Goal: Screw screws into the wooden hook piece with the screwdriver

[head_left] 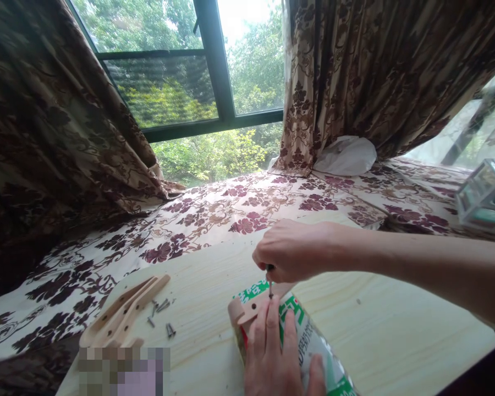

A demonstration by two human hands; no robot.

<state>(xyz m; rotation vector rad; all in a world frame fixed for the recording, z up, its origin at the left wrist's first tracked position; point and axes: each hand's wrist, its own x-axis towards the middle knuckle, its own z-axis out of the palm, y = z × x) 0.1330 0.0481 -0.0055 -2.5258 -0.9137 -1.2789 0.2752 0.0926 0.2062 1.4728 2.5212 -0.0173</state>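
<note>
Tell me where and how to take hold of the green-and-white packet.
Probably by the long right edge of the packet, coming in low from the right. That edge is uncovered, with the table beside it, while the left hand and wooden piece lie on its top.

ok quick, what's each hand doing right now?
Left hand: open, fingers resting on the wooden piece.
Right hand: closed around a screwdriver.
</note>
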